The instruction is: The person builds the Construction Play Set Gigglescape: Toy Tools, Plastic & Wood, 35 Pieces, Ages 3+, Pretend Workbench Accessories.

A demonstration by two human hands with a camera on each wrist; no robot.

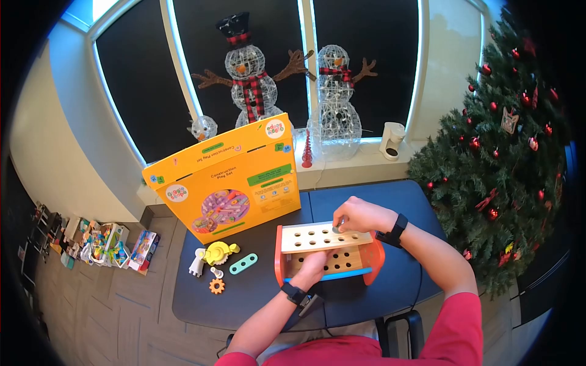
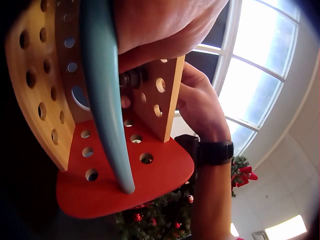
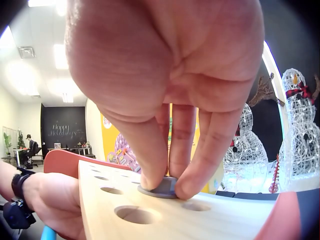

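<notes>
On the table stands a wooden toy toolbox with red end panels (image 1: 375, 263), a blue bar (image 1: 346, 274) and a perforated top board (image 1: 320, 232). My right hand (image 1: 365, 215) pinches the grey round head of a toy bolt (image 3: 165, 188) between thumb and fingers, low on the top board beside its holes. My left hand (image 1: 311, 268) reaches in beneath that board, over the blue bar. In the left wrist view, a dark ridged shaft (image 2: 131, 79) shows under the board close to the left hand; I cannot tell whether its hidden fingers grip it.
Left of the toolbox lie a teal strip with holes (image 1: 243, 263), an orange gear (image 1: 217, 286), a yellow piece (image 1: 220, 252) and white pieces (image 1: 197, 262). A large yellow box (image 1: 232, 183) stands behind. A Christmas tree (image 1: 494, 158) rises at the right.
</notes>
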